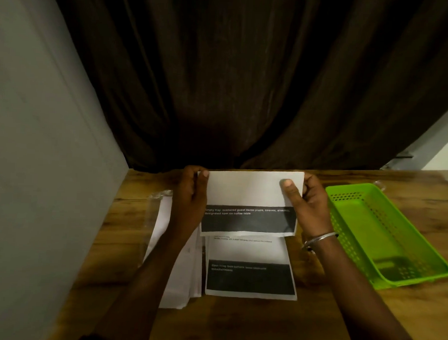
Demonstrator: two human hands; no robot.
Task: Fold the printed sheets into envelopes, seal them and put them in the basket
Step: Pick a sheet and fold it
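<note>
Printed sheet (252, 194) was held over the table (339, 316), long axis 9 to 3 o'clock. Its far corners were pinched, one by the left hand (190, 207), one by the right hand (308, 207). The basket (364, 219) lay at 3 o'clock, nearer the right hand, not touching it. A second sheet (250, 250) lay at 6 o'clock, and a paper pile (179, 276) at 8 o'clock. The path to the basket was judged unobstructed.
</note>
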